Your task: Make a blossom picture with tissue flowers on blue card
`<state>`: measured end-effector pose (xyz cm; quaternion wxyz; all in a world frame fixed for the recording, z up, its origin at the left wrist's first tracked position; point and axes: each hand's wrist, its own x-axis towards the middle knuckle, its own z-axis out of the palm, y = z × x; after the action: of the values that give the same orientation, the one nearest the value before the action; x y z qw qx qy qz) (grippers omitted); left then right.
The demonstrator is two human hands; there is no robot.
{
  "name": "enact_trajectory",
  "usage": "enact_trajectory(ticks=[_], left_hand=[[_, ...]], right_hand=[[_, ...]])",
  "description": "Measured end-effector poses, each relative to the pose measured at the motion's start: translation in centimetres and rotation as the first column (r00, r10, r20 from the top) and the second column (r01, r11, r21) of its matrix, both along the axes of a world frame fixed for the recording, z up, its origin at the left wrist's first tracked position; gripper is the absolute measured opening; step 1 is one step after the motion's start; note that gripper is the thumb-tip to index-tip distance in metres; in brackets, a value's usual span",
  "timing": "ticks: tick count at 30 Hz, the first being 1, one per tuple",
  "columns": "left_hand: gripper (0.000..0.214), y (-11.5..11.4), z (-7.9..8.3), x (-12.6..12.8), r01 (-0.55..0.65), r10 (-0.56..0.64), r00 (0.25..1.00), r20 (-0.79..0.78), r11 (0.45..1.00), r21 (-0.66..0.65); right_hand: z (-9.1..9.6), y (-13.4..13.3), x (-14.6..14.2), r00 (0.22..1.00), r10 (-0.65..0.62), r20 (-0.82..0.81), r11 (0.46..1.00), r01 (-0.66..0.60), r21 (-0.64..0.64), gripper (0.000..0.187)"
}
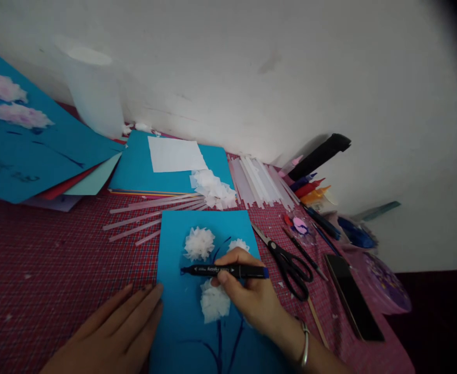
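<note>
A blue card sheet (182, 311) lies in front of me on the red checked cloth. White tissue puffs (199, 242) are stuck on it, with dark drawn stems below them. My right hand (252, 296) grips a black marker (224, 270) that lies level over the sheet, its tip pointing left near the puffs. My left hand (115, 332) rests flat with fingers together and stretched out, pressing on the sheet's left edge.
Black scissors (286, 259) and a dark phone (351, 296) lie right of the sheet. Glue sticks (259, 182), coloured markers (310, 188) and a white roll (92, 91) stand near the wall. More blue sheets (143, 166) and tissue pieces (215, 189) lie behind.
</note>
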<state>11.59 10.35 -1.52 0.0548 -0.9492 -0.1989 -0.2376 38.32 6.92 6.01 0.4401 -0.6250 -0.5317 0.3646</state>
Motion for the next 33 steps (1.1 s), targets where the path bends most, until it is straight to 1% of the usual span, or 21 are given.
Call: enact_trajectory(ticks=[2,5,7,9,12,14,16,21,27,33], left_hand=[[0.053,0.0,0.1,0.0,-0.003,0.003,1.000,-0.018,1.000,0.011],[0.055,0.0,0.2,0.0,-0.003,0.003,1.000,-0.012,1.000,0.008],[0.053,-0.1,0.3,0.1,-0.006,0.006,1.000,0.000,1.000,-0.009],[0.051,-0.2,0.3,0.1,-0.020,0.020,1.000,0.004,1.000,-0.021],[0.052,-0.3,0.2,0.2,-0.039,0.038,0.999,-0.018,0.999,-0.033],[0.054,-0.3,0.2,0.1,-0.037,0.035,0.999,-0.040,0.997,-0.065],[0.057,-0.3,0.2,0.1,-0.046,0.040,0.998,-0.057,0.993,-0.112],[0.060,-0.6,0.6,0.0,-0.046,0.033,0.995,-0.096,0.989,-0.144],[0.056,-0.7,1.0,0.0,-0.033,0.025,0.997,-0.076,0.994,-0.101],[0.057,-0.4,0.9,0.1,-0.034,0.025,0.998,-0.058,0.986,-0.165]], right_hand=[[0.2,0.0,0.0,0.999,0.010,-0.052,1.000,-0.011,-0.014,0.011],[0.6,0.0,0.2,0.984,0.014,-0.180,0.999,-0.019,-0.029,0.017],[0.9,-0.1,0.4,0.978,0.022,-0.209,1.000,-0.024,-0.006,0.019],[1.2,-0.3,0.6,0.986,0.037,-0.160,0.998,-0.029,0.053,0.017],[1.2,-0.5,0.7,0.999,0.043,-0.022,0.990,-0.040,0.137,0.012],[1.1,-0.5,0.5,0.998,0.026,0.057,0.986,-0.035,0.166,0.011],[0.9,-0.5,0.2,0.995,0.006,0.099,0.984,-0.023,0.175,0.011],[0.6,-0.4,0.1,0.995,-0.016,0.097,0.989,0.002,0.148,0.010],[0.7,-0.4,0.6,0.988,-0.098,0.115,0.974,0.072,0.215,0.010],[0.7,-0.5,0.6,0.986,-0.084,0.146,0.979,0.055,0.195,0.011]])
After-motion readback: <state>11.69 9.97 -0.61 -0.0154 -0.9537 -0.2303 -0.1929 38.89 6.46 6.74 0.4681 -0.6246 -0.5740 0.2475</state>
